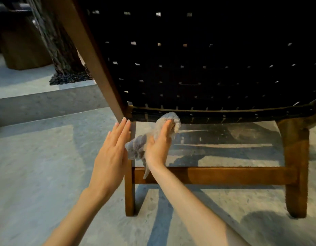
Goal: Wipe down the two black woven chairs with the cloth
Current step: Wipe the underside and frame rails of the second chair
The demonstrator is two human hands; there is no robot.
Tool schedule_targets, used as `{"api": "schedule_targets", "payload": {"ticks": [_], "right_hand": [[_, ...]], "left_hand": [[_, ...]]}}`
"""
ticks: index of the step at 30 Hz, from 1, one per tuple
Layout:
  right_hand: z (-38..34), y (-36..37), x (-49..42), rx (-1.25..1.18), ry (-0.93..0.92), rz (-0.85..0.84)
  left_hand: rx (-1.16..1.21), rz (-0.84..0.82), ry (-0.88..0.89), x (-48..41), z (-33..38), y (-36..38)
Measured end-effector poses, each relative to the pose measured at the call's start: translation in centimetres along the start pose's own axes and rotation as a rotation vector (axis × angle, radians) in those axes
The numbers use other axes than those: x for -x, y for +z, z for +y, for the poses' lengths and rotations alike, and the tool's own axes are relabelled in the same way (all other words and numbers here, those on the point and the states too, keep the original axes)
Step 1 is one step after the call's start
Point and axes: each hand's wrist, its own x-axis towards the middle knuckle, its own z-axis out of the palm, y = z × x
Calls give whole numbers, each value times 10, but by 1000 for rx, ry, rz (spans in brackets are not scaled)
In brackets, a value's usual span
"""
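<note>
One black woven chair [206, 71], one grey cloth [136, 148] and two bare hands at the chair's lower edge.

The right grip [159, 139] is curled round the cloth and presses its bunched upper end against the bottom woven band. The cloth's long axis runs diagonally from that band down and to the left, and its tail hangs in front of the wooden crossbar [224, 174]. The left grip [111, 153] is flat with its fingers straight and holds nothing. Its fingertips are at the foot of the slanted side rail [93, 59].
</note>
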Motion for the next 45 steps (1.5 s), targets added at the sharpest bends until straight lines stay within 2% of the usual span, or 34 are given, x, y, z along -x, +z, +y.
{"api": "schedule_targets", "payload": {"ticks": [2, 7, 11, 15, 21, 25, 31, 39, 42, 45], "right_hand": [[-4, 15, 6, -29, 16, -101], [-11, 29, 7, -95, 36, -104], [-9, 8, 5, -98, 38, -220], [-40, -25, 12, -83, -243, -311], [-162, -51, 0, -5, -814, -274], [-222, -53, 1, 5, -1015, -210], [-250, -46, 1, -20, -1053, -144], [-205, -36, -23, 156, -1087, -86], [-159, -25, -30, 201, -1013, -160], [-96, -10, -38, 279, -814, -279]], "left_hand": [[-11, 24, -27, 2, -9, -5], [-28, 67, -47, 2, -23, -21], [-5, 92, -82, -2, -23, -32], [35, 165, -60, -17, -21, -48], [74, 320, -51, -49, -14, -89], [150, 365, 24, -70, -3, -123], [171, 368, 156, -86, 10, -151], [329, 256, 189, -85, -11, -118], [402, 222, 176, -81, -18, -101], [475, 170, 161, -75, -26, -84]]}}
